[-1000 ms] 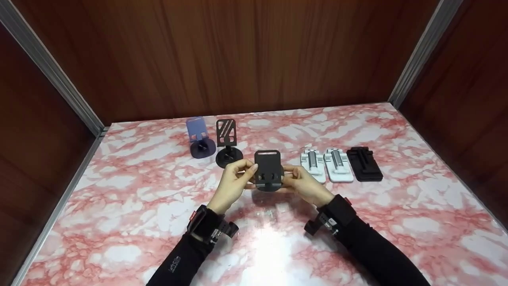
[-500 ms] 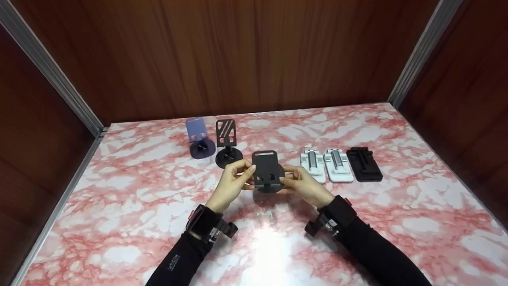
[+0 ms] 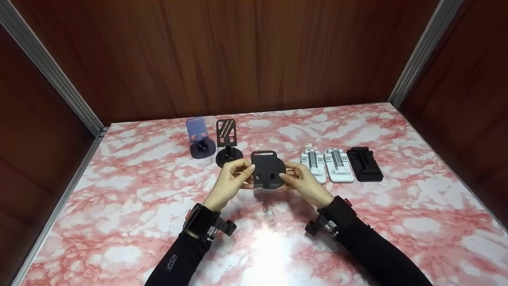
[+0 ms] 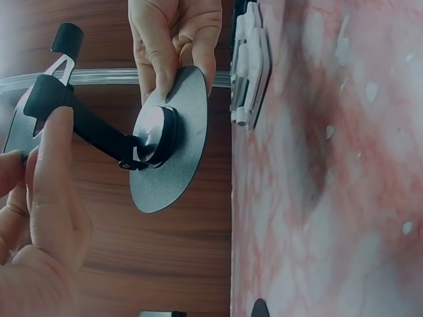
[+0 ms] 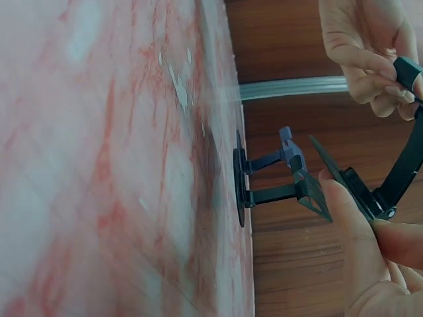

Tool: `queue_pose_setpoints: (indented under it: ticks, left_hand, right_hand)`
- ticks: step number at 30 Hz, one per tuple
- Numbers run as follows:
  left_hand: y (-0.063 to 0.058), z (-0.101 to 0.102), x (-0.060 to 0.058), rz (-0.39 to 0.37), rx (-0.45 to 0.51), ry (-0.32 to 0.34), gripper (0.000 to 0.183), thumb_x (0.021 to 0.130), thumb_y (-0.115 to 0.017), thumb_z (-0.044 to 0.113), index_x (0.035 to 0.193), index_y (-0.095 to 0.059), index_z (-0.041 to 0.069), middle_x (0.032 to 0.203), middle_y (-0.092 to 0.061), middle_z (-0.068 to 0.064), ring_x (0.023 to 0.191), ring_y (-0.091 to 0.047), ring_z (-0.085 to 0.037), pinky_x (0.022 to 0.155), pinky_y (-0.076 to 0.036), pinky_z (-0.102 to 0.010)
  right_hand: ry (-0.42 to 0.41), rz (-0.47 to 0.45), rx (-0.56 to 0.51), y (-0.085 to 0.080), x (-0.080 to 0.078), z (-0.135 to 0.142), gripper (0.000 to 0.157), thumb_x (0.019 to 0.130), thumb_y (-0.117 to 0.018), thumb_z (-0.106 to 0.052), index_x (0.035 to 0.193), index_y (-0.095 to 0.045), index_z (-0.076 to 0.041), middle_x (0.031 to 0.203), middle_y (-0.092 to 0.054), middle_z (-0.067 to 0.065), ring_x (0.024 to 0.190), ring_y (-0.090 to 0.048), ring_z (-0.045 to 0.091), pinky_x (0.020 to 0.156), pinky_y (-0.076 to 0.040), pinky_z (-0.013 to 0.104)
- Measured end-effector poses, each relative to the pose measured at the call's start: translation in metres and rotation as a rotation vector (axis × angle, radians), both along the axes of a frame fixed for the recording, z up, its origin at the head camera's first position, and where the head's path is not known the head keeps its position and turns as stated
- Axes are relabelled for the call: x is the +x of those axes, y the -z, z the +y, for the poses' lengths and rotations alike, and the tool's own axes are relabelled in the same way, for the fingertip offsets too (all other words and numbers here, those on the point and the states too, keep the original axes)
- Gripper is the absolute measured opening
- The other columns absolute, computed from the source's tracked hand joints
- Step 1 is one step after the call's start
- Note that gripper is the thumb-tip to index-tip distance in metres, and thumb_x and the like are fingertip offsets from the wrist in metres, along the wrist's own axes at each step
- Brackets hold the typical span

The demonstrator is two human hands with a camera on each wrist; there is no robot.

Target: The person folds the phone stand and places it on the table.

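A black phone stand [image 3: 265, 169] is held up over the table between both hands. My left hand [image 3: 232, 178] pinches the left edge of its slotted holder plate, thumb in front. My right hand [image 3: 302, 180] pinches its round base [image 4: 188, 142] from the right. In the left wrist view a hinged arm [image 4: 99, 129] joins the plate to the base and is unfolded at an angle. The right wrist view shows the stand's base tilted, clear of the table surface.
Behind my left hand stand a purple phone stand [image 3: 197, 131] and a black phone stand with diagonal slots [image 3: 226, 133]. To the right lie two white folded stands [image 3: 313, 169] and a black folded stand [image 3: 364, 165]. Wooden panels [image 3: 254, 55] wall the marbled table [image 3: 139, 222].
The stand's holder plate has shifted slightly left, and its round base now shows higher and further out on the right. The right thumb has come round to the front. Other stands stay put.
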State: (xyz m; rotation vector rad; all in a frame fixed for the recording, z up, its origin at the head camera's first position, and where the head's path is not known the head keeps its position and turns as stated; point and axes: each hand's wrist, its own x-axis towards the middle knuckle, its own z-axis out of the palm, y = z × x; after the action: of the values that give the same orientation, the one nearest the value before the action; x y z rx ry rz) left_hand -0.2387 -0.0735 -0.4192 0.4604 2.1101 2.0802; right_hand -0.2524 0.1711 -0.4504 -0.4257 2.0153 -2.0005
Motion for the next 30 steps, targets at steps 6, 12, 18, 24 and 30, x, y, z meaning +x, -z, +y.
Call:
queue_pose_setpoints:
  ticks: [6,12,18,24,30]
  left_hand:
    - [-0.006,-0.004,0.001,0.036,-0.035,0.031,0.02,0.11,-0.058,0.006,0.097,-0.062,-0.01,0.078,-0.062,0.007,0.073,-0.063,-0.004,0.07,-0.064,-0.018]
    - [-0.013,-0.008,0.003,0.085,-0.098,0.041,0.026,0.11,-0.059,0.007,0.1,-0.06,-0.017,0.077,-0.061,0.009,0.07,-0.063,-0.004,0.068,-0.064,-0.018]
    - [-0.013,-0.01,0.002,0.066,-0.09,0.083,0.027,0.11,-0.058,0.006,0.102,-0.058,-0.02,0.075,-0.061,0.009,0.069,-0.062,-0.003,0.068,-0.064,-0.018]
    - [-0.013,-0.011,0.002,0.046,-0.077,0.121,0.028,0.11,-0.057,0.005,0.103,-0.055,-0.021,0.074,-0.061,0.01,0.071,-0.062,-0.004,0.067,-0.064,-0.018]
    - [-0.011,-0.013,0.0,0.003,-0.069,0.152,0.026,0.11,-0.057,0.006,0.097,-0.058,-0.016,0.074,-0.061,0.008,0.069,-0.063,-0.004,0.065,-0.063,-0.018]
  right_hand:
    - [0.034,0.06,0.051,-0.002,0.002,-0.002,0.044,0.109,-0.054,0.003,0.149,-0.048,0.02,0.125,-0.079,0.023,0.09,-0.078,0.001,0.087,-0.068,0.026]
    - [0.108,0.149,0.073,-0.004,0.003,-0.007,0.037,0.108,-0.054,0.006,0.141,-0.051,0.023,0.131,-0.07,0.04,0.091,-0.076,-0.002,0.087,-0.068,0.025]
    - [0.156,0.295,0.084,-0.006,0.003,-0.009,0.032,0.106,-0.051,0.013,0.135,-0.052,0.027,0.126,-0.066,0.049,0.087,-0.074,-0.008,0.089,-0.068,0.026]
    - [0.174,0.447,0.126,-0.006,0.004,-0.008,0.025,0.106,-0.053,0.013,0.128,-0.06,0.024,0.12,-0.07,0.046,0.096,-0.071,-0.012,0.091,-0.066,0.022]
    - [0.225,0.59,0.224,-0.005,0.004,-0.007,0.019,0.104,-0.058,0.012,0.119,-0.067,0.017,0.114,-0.077,0.036,0.103,-0.082,0.024,0.091,-0.068,0.029]
